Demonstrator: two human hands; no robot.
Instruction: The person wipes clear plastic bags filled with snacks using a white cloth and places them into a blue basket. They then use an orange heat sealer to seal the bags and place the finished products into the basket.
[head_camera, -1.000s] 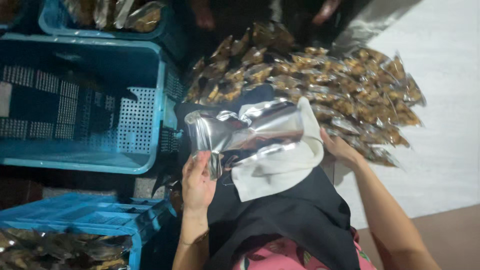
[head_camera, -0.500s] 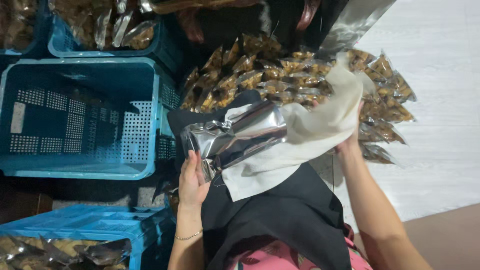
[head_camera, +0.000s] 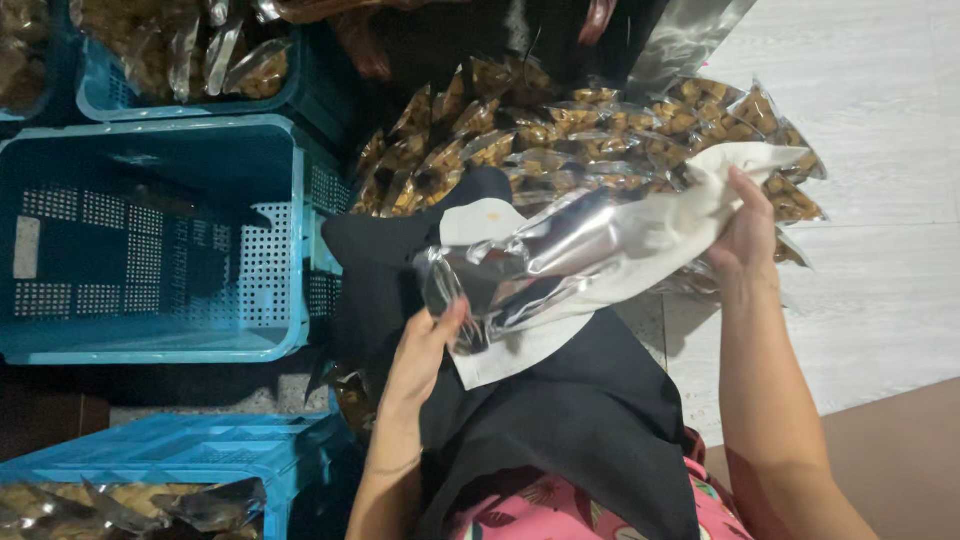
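The left hand (head_camera: 425, 345) pinches the lower end of a stack of empty silver foil bags (head_camera: 560, 255), its grip closed with the thumb on top of the shiny surface and the fingers tucked underneath. The right hand (head_camera: 748, 235) clasps the other end of the same stack, its grip wrapped around the white edge where the bags fan out a little. Between the two hands the stack stretches slantwise above the lap, lifted clear of the black cloth (head_camera: 540, 420) that covers the knees, with a white bag face showing beneath the silver one. A strip of pink patterned clothing (head_camera: 560, 505) shows below the cloth. Just behind the stack lies a heap of filled snack packets (head_camera: 560, 130) on the pale floor (head_camera: 880, 250) (clear packets with brown pieces inside, spread out in overlapping rows). To the left stands an empty blue crate (head_camera: 150, 240) with perforated walls, close beside the black cloth. Above it another blue crate (head_camera: 190, 60) holds more filled packets, and a third blue crate (head_camera: 150, 480) at the lower left holds some too. A large silver foil sheet (head_camera: 690, 40) rises at the top edge, beyond the heap; what it belongs to cannot be told.
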